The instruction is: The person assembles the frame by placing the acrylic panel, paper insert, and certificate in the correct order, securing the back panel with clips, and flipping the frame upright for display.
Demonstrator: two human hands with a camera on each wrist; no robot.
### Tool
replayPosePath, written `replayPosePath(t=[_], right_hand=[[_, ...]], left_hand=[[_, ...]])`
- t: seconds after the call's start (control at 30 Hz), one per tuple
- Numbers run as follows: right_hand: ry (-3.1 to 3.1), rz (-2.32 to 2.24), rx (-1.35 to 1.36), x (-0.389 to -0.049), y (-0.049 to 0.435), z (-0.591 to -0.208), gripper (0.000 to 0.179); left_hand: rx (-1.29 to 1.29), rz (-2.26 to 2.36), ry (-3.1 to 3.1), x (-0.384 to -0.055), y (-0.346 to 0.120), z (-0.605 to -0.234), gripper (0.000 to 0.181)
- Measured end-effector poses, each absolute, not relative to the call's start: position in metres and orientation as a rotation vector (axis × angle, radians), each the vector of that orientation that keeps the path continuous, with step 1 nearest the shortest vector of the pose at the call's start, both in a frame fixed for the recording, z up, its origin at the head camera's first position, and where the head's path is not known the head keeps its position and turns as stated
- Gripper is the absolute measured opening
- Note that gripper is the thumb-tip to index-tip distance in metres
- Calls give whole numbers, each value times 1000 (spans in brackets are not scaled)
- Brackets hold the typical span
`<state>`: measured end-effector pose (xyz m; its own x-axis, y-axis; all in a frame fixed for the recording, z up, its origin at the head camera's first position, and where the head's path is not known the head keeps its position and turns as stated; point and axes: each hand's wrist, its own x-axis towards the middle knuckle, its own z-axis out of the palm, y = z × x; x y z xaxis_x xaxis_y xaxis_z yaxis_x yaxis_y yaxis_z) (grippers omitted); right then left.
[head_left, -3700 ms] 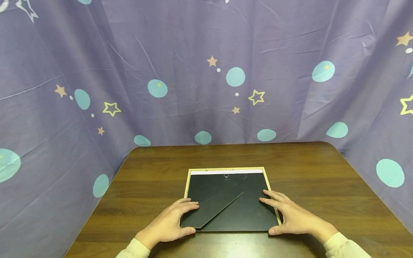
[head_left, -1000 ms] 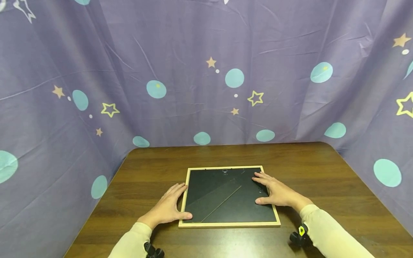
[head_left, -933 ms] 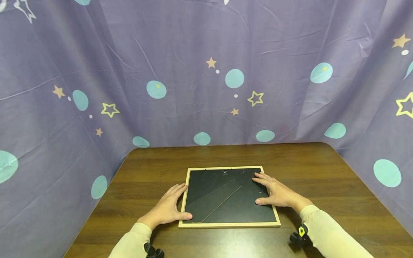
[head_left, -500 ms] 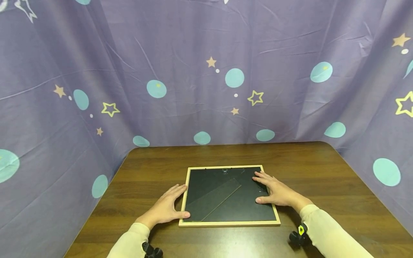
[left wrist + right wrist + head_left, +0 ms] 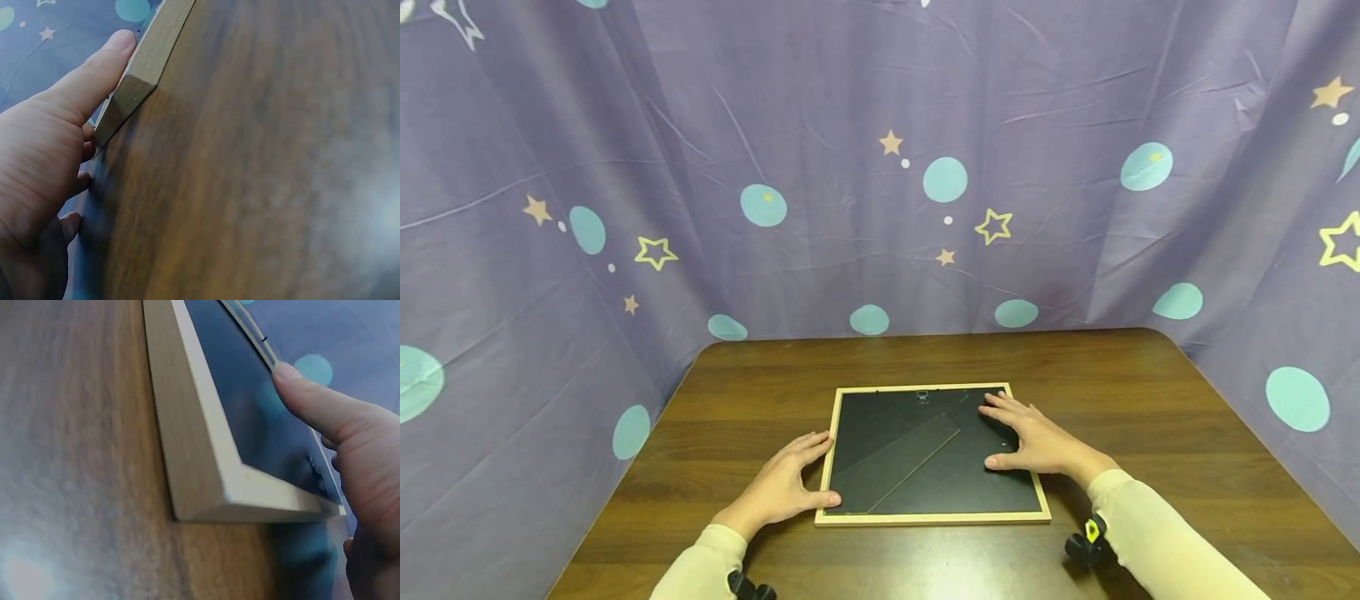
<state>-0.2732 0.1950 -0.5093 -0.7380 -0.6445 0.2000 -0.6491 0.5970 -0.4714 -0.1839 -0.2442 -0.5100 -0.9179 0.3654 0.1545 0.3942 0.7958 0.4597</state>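
Note:
A picture frame (image 5: pixel 932 519) with a pale wooden rim lies face down on the table. Its black backing board (image 5: pixel 880 433) sits inside the rim, the easel leg (image 5: pixel 917 450) flat against it and a small metal hanger (image 5: pixel 922 396) near the far edge. At the left rim is my left hand (image 5: pixel 778 492), thumb over the front-left corner and fingers along the side. In the left wrist view the thumb lies along the wooden rim (image 5: pixel 140 78). My right hand (image 5: pixel 1037 437) reaches over the right rim, fingers spread above the board; contact there is unclear.
The brown wooden table (image 5: pixel 925 575) extends around the frame on all sides. A purple curtain (image 5: pixel 850 125) with stars and dots hangs behind it and along both sides. Black wrist devices (image 5: pixel 1082 546) show below the sleeves.
Earlier the backing board overlapped the front rim and a white strip showed at the far edge; now it lies within the rim. Lately my right hand has shifted slightly left.

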Motion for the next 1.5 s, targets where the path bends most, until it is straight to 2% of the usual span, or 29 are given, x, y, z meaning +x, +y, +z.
replayPosePath(t=[0.3, 1.5], right_hand=[[-2828, 846, 1104, -277, 209, -518, 95], [-2802, 864, 1135, -277, 215, -523, 93]], left_hand=[[-635, -811, -2900, -181, -244, -510, 94], [-726, -617, -2934, -183, -241, -497, 91]])
